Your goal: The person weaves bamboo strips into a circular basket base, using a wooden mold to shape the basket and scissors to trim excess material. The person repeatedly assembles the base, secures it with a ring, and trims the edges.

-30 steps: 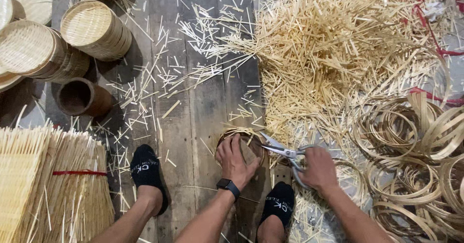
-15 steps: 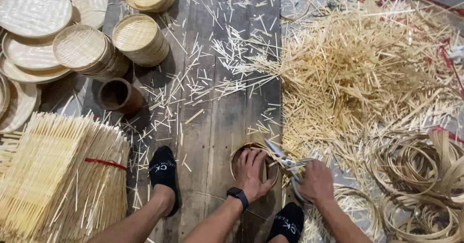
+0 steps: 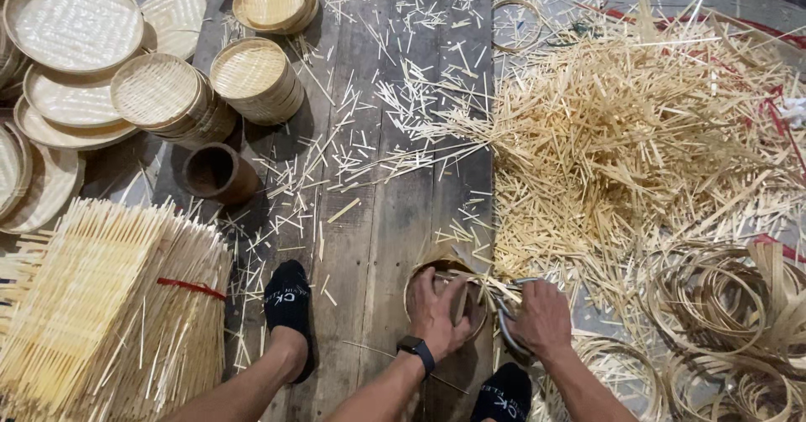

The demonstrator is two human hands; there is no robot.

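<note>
While the left hand (image 3: 437, 309) grips a round basket (image 3: 445, 300), the right hand (image 3: 544, 317) holds scissors (image 3: 508, 325) at its 3 o'clock rim; trimming seems unfinished, with finished trays (image 3: 71, 19) at 10 o'clock.

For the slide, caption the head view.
Left hand steadies a small round bamboo basket while right hand works shears beside piled offcuts.
</note>
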